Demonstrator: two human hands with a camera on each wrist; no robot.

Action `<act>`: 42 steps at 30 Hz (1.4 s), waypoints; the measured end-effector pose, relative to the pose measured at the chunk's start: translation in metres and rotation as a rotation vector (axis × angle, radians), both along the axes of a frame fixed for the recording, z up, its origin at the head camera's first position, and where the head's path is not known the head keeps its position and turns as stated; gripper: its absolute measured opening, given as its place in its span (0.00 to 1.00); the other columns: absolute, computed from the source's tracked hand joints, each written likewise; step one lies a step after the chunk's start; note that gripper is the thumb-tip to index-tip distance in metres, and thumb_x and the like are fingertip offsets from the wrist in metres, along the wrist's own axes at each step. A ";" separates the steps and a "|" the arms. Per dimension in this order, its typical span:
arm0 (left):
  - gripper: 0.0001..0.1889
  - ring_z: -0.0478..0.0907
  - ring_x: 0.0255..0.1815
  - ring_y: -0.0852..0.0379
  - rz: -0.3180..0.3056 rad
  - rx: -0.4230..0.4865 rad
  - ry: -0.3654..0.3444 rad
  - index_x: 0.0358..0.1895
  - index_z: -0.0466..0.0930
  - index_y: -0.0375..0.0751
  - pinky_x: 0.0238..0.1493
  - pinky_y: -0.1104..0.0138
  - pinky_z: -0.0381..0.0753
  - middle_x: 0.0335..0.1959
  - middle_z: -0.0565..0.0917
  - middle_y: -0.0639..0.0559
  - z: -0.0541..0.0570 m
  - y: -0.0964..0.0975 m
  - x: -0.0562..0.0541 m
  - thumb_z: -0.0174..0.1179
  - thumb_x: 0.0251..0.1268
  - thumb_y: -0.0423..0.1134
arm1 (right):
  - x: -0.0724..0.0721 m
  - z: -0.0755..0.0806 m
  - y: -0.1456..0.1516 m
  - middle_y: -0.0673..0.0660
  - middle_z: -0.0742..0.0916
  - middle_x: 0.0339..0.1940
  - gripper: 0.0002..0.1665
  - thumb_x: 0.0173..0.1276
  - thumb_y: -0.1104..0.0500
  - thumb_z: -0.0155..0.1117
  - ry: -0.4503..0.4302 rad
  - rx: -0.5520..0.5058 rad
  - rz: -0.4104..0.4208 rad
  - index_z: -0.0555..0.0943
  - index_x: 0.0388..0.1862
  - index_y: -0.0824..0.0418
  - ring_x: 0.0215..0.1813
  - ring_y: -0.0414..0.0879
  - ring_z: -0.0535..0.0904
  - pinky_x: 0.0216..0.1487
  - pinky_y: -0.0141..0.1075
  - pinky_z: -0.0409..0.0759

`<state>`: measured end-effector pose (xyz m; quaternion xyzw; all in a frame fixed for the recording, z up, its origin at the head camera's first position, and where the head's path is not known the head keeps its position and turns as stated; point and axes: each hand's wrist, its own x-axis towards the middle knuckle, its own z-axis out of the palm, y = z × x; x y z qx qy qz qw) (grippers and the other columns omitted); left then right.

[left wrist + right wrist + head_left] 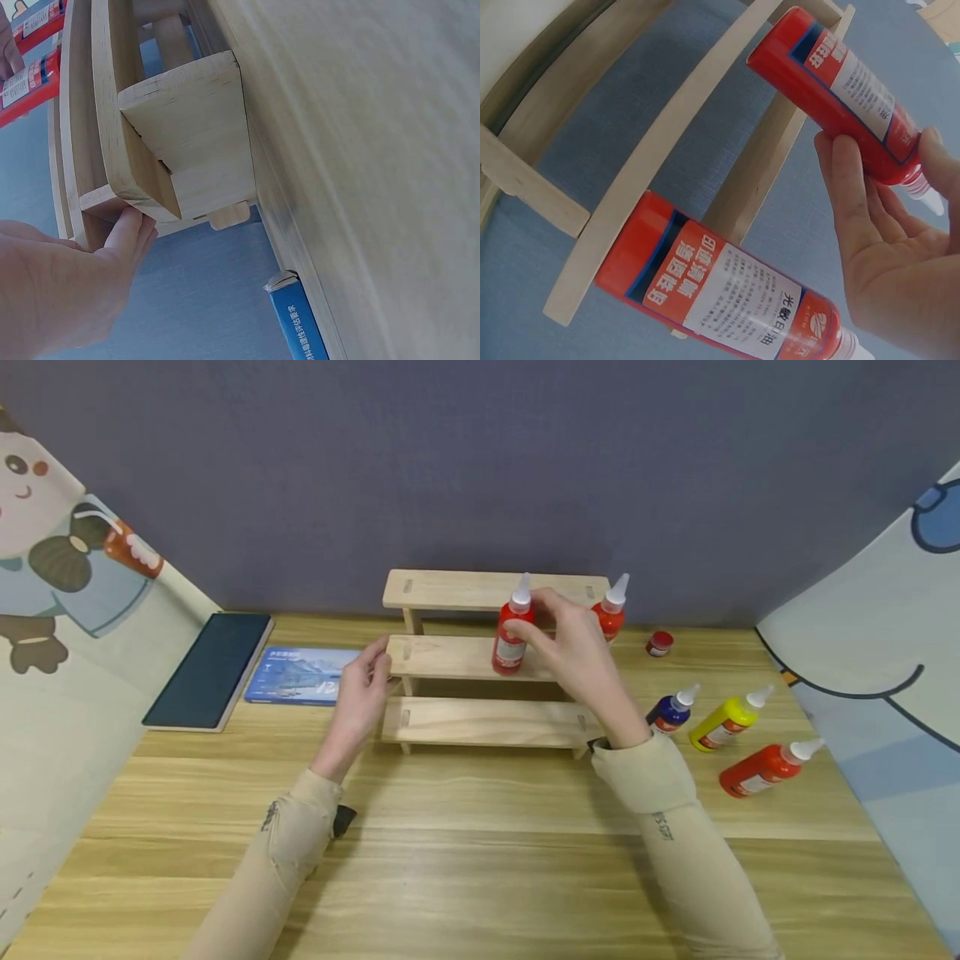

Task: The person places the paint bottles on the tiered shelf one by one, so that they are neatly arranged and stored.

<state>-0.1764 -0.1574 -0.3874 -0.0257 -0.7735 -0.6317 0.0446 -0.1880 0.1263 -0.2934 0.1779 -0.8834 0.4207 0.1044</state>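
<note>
The red bottle [512, 639] is grasped near its top by the right grip [576, 647], with the thumb on one side and the fingers on the other; it is held at nine o'clock from that hand, over the middle board of the wooden rack [487, 722], though whether its base is set down cannot be told. The left end of that board is held by the left grip [358, 693]. At two o'clock from the right grip, the second red bottle [720, 285] is stood on the rack; on its white label 光敏印油 can be read. Similar print is carried by the held bottle, only partly legible. At three o'clock a small red pot [660, 643] is seen, and at four o'clock a dark blue bottle [670, 714], a yellow bottle [723, 724] and a third red bottle [761, 771] are lined up on the bench [480, 860], their labels too small to be read. At nine o'clock from the left grip, a blue box [300, 677] is printed with mountains and white Chinese characters; beyond it a dark-faced tablet [210, 672] is laid.
</note>
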 end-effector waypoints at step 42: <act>0.26 0.74 0.71 0.34 0.003 0.009 -0.010 0.83 0.57 0.27 0.70 0.61 0.83 0.83 0.60 0.32 0.000 -0.001 -0.002 0.40 0.91 0.35 | 0.001 -0.001 0.004 0.63 0.87 0.64 0.30 0.76 0.56 0.73 -0.026 -0.065 0.016 0.79 0.71 0.66 0.64 0.55 0.84 0.65 0.49 0.88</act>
